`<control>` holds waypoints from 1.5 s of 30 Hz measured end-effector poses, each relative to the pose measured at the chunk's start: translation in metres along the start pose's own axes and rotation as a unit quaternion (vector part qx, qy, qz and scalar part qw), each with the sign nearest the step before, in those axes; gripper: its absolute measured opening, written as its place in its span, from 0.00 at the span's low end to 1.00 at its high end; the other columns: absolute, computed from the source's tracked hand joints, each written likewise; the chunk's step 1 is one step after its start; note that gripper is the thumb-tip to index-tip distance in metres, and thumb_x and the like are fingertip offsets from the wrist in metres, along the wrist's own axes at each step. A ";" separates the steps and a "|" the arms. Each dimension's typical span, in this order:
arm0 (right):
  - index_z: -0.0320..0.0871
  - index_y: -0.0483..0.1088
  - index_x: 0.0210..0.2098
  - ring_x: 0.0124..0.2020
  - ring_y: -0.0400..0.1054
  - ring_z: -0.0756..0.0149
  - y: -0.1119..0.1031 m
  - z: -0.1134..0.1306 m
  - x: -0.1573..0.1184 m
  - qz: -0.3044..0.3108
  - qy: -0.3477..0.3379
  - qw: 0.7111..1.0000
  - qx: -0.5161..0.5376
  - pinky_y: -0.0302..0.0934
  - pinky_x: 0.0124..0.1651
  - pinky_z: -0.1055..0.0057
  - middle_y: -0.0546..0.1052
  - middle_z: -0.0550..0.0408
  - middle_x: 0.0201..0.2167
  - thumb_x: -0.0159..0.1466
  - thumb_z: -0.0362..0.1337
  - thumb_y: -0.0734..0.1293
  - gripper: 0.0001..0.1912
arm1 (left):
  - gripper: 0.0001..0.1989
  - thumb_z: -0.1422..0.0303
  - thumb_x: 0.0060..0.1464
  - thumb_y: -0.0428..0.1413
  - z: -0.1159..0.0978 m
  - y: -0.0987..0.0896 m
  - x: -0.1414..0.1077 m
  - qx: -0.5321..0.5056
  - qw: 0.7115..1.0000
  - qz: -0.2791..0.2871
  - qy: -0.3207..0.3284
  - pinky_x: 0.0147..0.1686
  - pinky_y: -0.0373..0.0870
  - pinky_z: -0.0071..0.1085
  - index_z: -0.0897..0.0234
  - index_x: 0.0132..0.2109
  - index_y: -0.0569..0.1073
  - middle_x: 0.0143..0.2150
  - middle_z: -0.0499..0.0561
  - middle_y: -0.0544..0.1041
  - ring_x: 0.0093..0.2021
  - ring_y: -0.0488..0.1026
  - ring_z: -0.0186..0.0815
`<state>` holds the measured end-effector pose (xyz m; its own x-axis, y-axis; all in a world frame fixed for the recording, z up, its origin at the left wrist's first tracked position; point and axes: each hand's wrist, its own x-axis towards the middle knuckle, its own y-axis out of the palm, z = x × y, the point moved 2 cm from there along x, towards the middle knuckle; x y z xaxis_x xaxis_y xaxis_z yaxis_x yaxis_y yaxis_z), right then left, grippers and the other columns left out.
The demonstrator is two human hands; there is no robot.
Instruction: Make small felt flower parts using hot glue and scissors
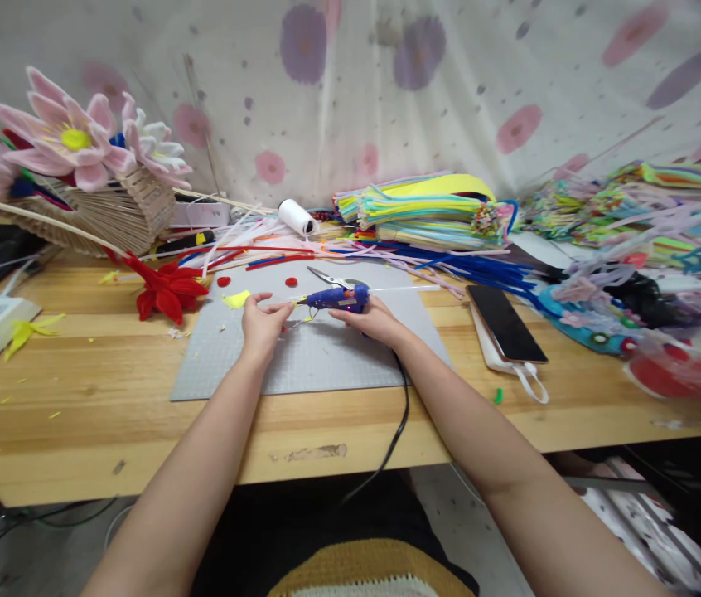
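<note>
My right hand (370, 319) is wrapped round a blue hot glue gun (335, 299), with a clear glue stick (403, 288) jutting from its back end. The nozzle points left, up to the fingertips of my left hand (265, 322). Those fingertips are pinched on something small and yellowish at the nozzle, too small to name. Both hands hover over a grey cutting mat (313, 369). Behind the glue gun lie scissors (326, 278), partly hidden by it. On the mat are a yellow felt-like piece (236, 299) and two red discs, one (291, 282) just behind the nozzle.
A red fuzzy flower (170, 292) lies left of the mat, near a basket (120, 211) of pink flowers. Pipe cleaner bundles (425, 217) and a white thread spool (296, 217) line the back. A phone (505, 322) rests at right; a black cord (401, 414) hangs over the front edge.
</note>
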<state>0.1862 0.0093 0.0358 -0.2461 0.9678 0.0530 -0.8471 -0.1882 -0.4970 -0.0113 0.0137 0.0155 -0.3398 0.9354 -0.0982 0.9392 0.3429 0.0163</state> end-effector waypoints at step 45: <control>0.43 0.64 0.22 0.27 0.63 0.66 -0.096 -0.019 -0.026 -0.100 0.199 0.912 -0.345 0.51 0.29 0.71 0.70 0.55 0.22 0.48 0.58 0.66 0.23 | 0.21 0.78 0.38 0.61 -0.012 -0.005 -0.001 -0.189 0.975 0.059 -0.103 0.15 0.51 0.18 0.65 0.39 0.61 0.30 0.47 0.73 0.23 0.65 0.22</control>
<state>0.2829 0.0053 0.0653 0.1886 0.9809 -0.0474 -0.3236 0.0165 -0.9460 -0.0161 0.0123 0.0278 -0.1763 0.9462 -0.2712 0.8731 0.2776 0.4008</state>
